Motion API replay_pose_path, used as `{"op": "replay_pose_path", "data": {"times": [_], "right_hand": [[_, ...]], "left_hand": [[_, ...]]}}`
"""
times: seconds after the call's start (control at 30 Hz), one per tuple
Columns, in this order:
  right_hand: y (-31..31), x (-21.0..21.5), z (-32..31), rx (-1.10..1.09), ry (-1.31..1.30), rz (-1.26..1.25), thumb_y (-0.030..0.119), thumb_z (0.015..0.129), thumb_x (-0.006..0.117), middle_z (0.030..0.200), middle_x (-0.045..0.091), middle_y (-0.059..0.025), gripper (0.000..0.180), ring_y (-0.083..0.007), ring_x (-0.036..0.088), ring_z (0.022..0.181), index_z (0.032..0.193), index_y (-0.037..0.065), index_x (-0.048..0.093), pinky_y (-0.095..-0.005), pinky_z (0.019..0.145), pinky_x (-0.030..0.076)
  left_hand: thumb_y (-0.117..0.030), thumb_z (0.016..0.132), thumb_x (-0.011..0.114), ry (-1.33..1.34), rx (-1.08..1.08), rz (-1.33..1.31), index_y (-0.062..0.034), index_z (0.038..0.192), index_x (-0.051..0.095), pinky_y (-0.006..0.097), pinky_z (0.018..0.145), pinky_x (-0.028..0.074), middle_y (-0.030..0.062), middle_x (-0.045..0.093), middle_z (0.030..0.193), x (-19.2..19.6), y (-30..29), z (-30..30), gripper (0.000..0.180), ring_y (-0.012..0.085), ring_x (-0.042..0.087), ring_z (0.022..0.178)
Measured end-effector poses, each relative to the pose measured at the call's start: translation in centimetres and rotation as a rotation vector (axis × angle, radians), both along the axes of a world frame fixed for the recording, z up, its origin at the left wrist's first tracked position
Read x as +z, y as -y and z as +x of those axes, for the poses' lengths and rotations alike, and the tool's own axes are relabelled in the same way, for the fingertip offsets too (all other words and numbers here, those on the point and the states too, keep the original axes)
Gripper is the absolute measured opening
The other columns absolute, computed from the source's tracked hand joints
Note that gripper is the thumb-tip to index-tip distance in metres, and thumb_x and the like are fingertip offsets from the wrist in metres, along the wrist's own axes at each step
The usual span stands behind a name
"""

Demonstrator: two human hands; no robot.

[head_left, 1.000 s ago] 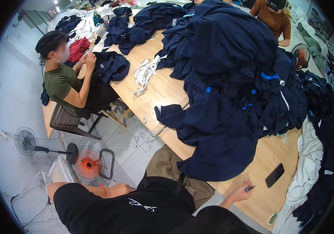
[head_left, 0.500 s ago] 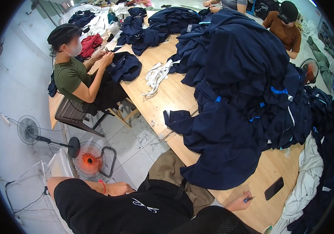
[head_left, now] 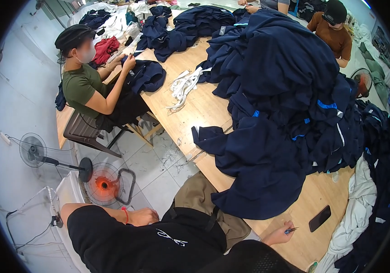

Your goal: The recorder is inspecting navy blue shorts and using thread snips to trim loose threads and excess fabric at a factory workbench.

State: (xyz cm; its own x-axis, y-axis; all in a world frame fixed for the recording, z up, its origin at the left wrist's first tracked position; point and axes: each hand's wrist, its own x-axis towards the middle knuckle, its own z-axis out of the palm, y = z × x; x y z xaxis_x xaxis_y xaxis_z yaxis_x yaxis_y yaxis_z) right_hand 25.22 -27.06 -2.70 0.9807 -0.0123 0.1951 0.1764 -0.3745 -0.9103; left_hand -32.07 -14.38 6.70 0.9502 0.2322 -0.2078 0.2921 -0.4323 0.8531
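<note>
Right hand (head_left: 277,235): here at the near table edge, fingers wrapped around a small pointed tool (head_left: 289,231), tip toward the black phone (head_left: 319,219).
Left hand (head_left: 144,216): down beside the waist, grip impossible to tell!
Navy garments (head_left: 267,168): heaped high on the wooden table (head_left: 324,195), spilling toward its near edge.
White strips (head_left: 185,88): loose, left of that heap.

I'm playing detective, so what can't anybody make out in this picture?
All in the head view:
Small tool in the right grip: too tiny, partly covered by it.
Anything under the left grip: the grip hides it.
Table beneath the navy cloth pile: covered by it.
Grey-sleeved person: head cut off by the upper edge.
</note>
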Motion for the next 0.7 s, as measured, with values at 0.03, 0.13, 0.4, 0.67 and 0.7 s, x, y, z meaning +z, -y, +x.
{"op": "replay_pose_path", "data": {"times": [0.03,0.13,0.4,0.67,0.7], "right_hand": [[0.0,-0.1,0.1,-0.001,-0.003,0.000,0.025,0.109,0.070,0.100,0.079,-0.0182,0.034,-0.0269,0.073,0.090,0.111,-0.008,0.076,-0.0384,0.085,0.056],[0.0,0.0,0.0,0.008,-0.012,-0.037,0.025,0.108,0.070,0.100,0.078,-0.0184,0.033,-0.0270,0.073,0.091,0.110,-0.008,0.076,-0.0383,0.085,0.056],[-0.2,0.0,0.0,0.013,-0.010,-0.010,0.019,0.108,0.071,0.104,0.077,-0.0183,0.027,-0.0270,0.073,0.090,0.110,-0.008,0.073,-0.0385,0.084,0.058],[-0.4,0.2,0.0,0.020,0.004,-0.028,0.021,0.108,0.071,0.101,0.077,-0.0178,0.029,-0.0266,0.072,0.089,0.108,-0.008,0.073,-0.0387,0.084,0.058],[-0.3,0.1,0.0,0.020,0.010,-0.037,0.020,0.108,0.071,0.100,0.076,-0.0177,0.028,-0.0264,0.072,0.089,0.108,-0.007,0.073,-0.0388,0.083,0.058]], "left_hand": [[-0.024,0.092,0.067,0.008,0.019,0.006,0.0036,0.087,0.067,0.051,0.090,0.058,0.0238,0.074,0.090,-1.1,0.5,-0.2,0.028,0.0445,0.073,0.093],[-0.024,0.093,0.067,0.012,0.052,0.036,0.0034,0.085,0.066,0.051,0.090,0.058,0.0231,0.073,0.088,-4.2,2.4,-1.3,0.028,0.0442,0.073,0.091],[-0.025,0.092,0.066,0.031,0.074,-0.037,0.0024,0.089,0.066,0.052,0.089,0.059,0.0222,0.074,0.090,-1.1,0.9,-0.8,0.028,0.0440,0.073,0.090],[-0.027,0.092,0.066,-0.410,0.130,0.029,0.0011,0.091,0.069,0.052,0.088,0.059,0.0223,0.075,0.095,-4.2,4.3,-2.6,0.028,0.0425,0.073,0.094],[-0.027,0.092,0.066,-0.410,0.129,0.029,0.0011,0.091,0.069,0.052,0.088,0.059,0.0223,0.075,0.095,-3.2,3.8,-2.3,0.028,0.0425,0.073,0.094]]}}
